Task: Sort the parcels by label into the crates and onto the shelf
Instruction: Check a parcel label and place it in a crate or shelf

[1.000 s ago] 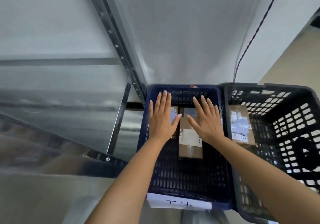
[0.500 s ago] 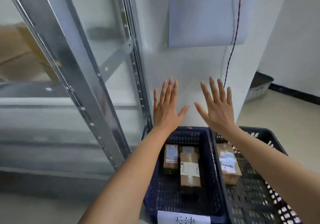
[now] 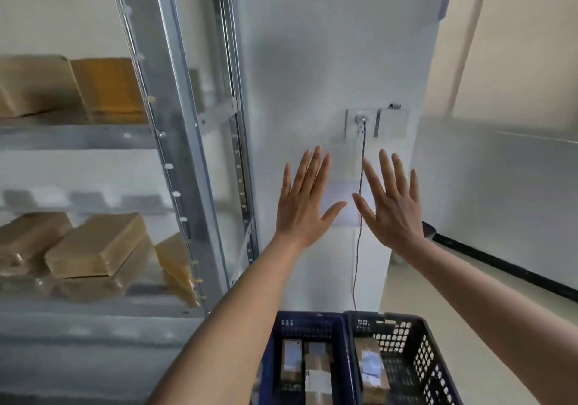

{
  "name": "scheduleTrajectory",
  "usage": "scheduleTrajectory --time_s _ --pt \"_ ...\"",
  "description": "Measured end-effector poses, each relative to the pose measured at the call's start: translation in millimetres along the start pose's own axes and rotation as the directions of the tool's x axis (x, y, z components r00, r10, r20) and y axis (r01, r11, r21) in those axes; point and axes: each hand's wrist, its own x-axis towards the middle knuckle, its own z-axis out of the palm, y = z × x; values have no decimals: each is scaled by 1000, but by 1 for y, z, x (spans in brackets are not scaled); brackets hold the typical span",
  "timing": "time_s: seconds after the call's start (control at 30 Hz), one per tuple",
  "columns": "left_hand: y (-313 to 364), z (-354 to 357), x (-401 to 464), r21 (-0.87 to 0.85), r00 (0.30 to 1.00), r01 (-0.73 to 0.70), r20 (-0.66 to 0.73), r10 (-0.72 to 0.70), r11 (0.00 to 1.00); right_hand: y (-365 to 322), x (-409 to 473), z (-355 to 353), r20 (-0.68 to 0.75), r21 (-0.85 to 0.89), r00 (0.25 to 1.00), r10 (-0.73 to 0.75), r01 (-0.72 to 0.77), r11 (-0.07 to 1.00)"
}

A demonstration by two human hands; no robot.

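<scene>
My left hand point(image 3: 305, 204) and my right hand point(image 3: 392, 206) are raised side by side in front of a white wall, palms forward, fingers spread, holding nothing. Below them a blue crate point(image 3: 272, 351) holds brown labelled parcels point(image 3: 317, 376). To its right a black crate point(image 3: 428, 361) holds one brown parcel point(image 3: 372, 370) with a white label. On the left stands a metal shelf point(image 3: 175, 129) with blurred brown parcels point(image 3: 93, 245) on two levels.
A thin dark cord point(image 3: 359, 217) hangs down the wall from a socket plate point(image 3: 375, 121), between my hands. A pale floor point(image 3: 444, 295) and a dark skirting strip run off to the right of the crates.
The view has tilted up from the crates to the wall and shelf. Both hands rose out of the blue crate and stay spread and empty.
</scene>
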Motion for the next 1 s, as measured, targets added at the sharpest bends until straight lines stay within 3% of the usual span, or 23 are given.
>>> scheduleTrajectory --time_s 0.27,0.53,0.77,1.0 --pt "1 -197 64 129 996 65 -71 -56 990 -25 87 -173 -78 100 992 -95 103 990" --pt "-45 -354 40 323 968 253 -94 -235 912 -105 134 -285 -143 236 956 -256 284 929" --pt "-108 -436 -10 441 929 369 -161 -332 818 -201 140 -329 -223 270 887 -403 454 849" --pt "-179 -478 -50 498 915 399 -161 -370 770 -307 141 -333 -246 265 862 -442 499 825"
